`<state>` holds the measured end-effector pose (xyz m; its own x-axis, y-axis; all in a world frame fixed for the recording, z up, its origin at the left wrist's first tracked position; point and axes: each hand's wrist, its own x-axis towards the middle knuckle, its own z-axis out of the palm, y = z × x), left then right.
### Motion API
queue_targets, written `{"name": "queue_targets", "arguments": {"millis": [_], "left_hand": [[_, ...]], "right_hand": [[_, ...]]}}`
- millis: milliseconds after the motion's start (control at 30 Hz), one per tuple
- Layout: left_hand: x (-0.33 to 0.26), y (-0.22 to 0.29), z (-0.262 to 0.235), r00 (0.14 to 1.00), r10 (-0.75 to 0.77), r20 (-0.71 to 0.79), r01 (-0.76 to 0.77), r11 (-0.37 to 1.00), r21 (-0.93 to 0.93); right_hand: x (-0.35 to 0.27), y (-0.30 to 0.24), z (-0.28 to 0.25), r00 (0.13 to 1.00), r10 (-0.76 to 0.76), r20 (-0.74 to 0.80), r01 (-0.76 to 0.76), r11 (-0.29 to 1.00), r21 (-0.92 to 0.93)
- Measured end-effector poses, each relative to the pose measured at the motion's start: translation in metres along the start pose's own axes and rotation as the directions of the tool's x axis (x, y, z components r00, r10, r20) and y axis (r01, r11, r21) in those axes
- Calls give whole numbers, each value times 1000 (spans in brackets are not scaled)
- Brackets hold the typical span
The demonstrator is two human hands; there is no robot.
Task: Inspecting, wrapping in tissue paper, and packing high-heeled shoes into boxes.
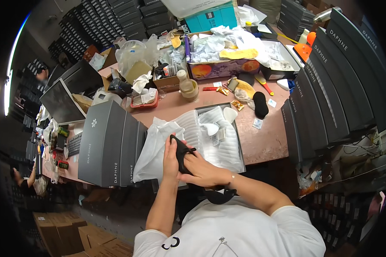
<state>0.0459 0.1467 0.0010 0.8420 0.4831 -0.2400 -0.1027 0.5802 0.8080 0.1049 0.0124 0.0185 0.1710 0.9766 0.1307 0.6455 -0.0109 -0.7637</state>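
Note:
A black shoe with a small bow [180, 152] is held upright between my two hands, above the front edge of the bench. My left hand [170, 162] is closed along its left side. From the right, my right hand [198, 169] grips it, with its fingertips partly hidden by the shoe. Just beyond lies an open shoebox [241, 147] lined with white ribbed foam wrap [225, 150]. Small packets [220, 135] rest on the wrap, and white tissue [154, 150] spreads over the box's left side. Another black shoe-like item [220, 195] sits against my shirt under my right forearm.
Closed grey shoeboxes [105, 147] stand at the left, and tall stacks of them [326, 85] rise at the right. Behind are a pump bottle [188, 88], a red basket [145, 100], a carton of crumpled paper [223, 70], a red-handled brush [265, 85] and a black oval pad [260, 105].

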Motion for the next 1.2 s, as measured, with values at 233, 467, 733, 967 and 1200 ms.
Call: {"name": "queue_targets", "arguments": {"millis": [233,467,733,967,1200], "left_hand": [[3,0,3,997,22,70,-28,996,89],[-6,1,-5,999,-36,30,31,988,149],[-9,-9,7,958,-184,221,163,980,111],[-15,-24,-18,957,-171,235,177,984,-2],[-68,-70,9,850,-326,414,430,883,-189]], "right_hand": [[-35,0,21,975,-52,-217,47,999,-27],[-24,7,40,983,7,-182,23,987,160],[-50,-25,21,975,113,-191,-116,993,-4],[-65,11,6,987,53,149,-103,932,347],[-60,170,-90,620,252,-743,-450,890,-73]]}}
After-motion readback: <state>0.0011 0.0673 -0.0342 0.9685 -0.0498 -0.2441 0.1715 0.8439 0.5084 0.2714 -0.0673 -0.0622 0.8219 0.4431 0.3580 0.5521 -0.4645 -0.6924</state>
